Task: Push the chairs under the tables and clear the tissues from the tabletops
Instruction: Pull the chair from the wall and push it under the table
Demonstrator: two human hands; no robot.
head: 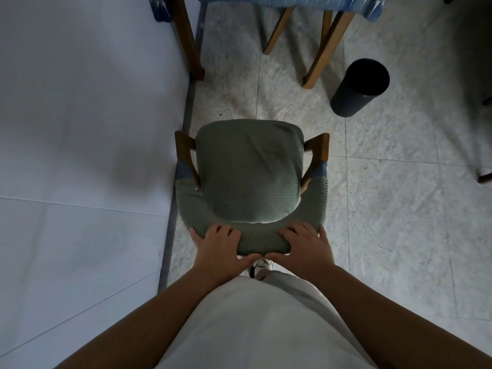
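The green-covered armchair (pixel 250 179) is gripped at its backrest by both hands, left hand (pixel 219 247) and right hand (pixel 306 249), well short of the blue-clothed table (pixel 372 8); tissues are seemingly out of view.

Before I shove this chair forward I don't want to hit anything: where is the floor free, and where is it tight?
Free: the bare floor between the chair and the table legs ahead. Also open tiles on the right, below the dark bin. Tight: the chair's left armrest runs close beside the wall. Both hands, left and right, grip the backrest.
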